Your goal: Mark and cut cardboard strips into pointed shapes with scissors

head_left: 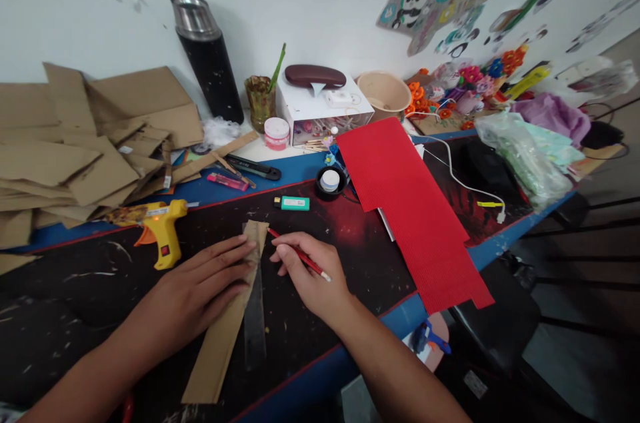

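My left hand (200,283) lies flat with its fingers stretched across a cardboard strip (215,356). A clear ruler (255,330) runs at a slant along the strip, its upper part against the cardboard. In my right hand (315,276) is a red pencil (307,258), pinched between thumb and fingers. Its tip points at the strip's upper right edge; whether it touches I cannot tell. Just beyond the strip is a teal lighter (295,203). To the left, a yellow hot glue gun (167,230) rests on the dark mat (345,236).
Cardboard pieces (75,150) are heaped at the left. A black flask (207,63), a utility knife (253,167) and a small black bowl (326,192) stand or lie farther back. Red corrugated sheet (410,210) covers the right side, overhanging the table's front edge.
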`<state>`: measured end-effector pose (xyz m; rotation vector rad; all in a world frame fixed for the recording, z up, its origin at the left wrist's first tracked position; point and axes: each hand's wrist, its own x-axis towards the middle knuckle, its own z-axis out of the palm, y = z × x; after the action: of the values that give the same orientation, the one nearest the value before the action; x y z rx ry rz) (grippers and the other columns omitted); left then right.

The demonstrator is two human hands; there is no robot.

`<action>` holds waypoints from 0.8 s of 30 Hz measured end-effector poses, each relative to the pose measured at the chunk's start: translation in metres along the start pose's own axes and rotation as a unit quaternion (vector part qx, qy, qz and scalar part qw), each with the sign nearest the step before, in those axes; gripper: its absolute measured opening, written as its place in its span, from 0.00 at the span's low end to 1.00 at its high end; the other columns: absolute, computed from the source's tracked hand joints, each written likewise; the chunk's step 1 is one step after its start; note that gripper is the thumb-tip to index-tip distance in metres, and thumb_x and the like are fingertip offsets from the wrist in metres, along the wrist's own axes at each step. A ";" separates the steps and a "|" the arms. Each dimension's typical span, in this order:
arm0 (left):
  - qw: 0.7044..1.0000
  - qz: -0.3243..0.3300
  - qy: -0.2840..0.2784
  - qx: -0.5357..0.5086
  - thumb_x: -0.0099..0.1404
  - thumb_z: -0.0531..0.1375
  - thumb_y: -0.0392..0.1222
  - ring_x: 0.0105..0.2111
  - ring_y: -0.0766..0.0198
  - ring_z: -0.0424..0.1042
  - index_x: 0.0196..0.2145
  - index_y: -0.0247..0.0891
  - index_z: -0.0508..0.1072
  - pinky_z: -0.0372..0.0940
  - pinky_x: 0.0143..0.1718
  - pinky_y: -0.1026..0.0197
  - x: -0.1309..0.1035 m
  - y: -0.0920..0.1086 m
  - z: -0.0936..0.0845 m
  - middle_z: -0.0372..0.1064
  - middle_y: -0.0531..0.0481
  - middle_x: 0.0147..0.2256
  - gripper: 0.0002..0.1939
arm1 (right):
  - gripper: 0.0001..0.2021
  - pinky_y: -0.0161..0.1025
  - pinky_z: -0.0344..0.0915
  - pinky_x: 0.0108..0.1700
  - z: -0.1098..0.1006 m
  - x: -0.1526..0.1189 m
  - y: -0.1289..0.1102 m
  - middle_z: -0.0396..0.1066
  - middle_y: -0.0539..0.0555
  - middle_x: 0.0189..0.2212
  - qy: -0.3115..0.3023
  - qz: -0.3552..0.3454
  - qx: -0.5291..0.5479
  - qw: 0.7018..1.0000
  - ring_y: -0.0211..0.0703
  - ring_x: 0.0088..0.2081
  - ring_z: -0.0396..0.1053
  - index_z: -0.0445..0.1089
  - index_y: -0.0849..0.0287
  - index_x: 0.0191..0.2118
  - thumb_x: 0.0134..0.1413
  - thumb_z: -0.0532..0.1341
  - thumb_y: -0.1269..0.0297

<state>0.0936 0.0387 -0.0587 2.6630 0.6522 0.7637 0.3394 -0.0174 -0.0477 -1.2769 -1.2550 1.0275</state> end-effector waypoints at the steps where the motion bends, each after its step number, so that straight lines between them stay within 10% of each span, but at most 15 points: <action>1: 1.000 0.000 0.000 0.000 0.81 0.59 0.41 0.67 0.54 0.74 0.52 0.42 0.82 0.73 0.67 0.52 0.000 0.000 0.000 0.79 0.45 0.63 0.11 | 0.08 0.33 0.77 0.34 0.000 0.000 0.000 0.84 0.52 0.34 0.001 0.002 0.001 1.000 0.38 0.28 0.81 0.81 0.56 0.46 0.73 0.63 0.64; 24: 1.000 0.001 0.004 -0.003 0.80 0.59 0.39 0.67 0.53 0.75 0.52 0.41 0.82 0.74 0.65 0.52 0.001 0.000 0.002 0.80 0.44 0.61 0.11 | 0.09 0.35 0.77 0.35 -0.002 0.000 -0.001 0.84 0.53 0.38 -0.020 -0.015 -0.008 1.000 0.39 0.29 0.80 0.82 0.55 0.48 0.75 0.64 0.59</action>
<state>0.0951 0.0387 -0.0601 2.6569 0.6483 0.7764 0.3412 -0.0180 -0.0467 -1.2517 -1.3125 1.0269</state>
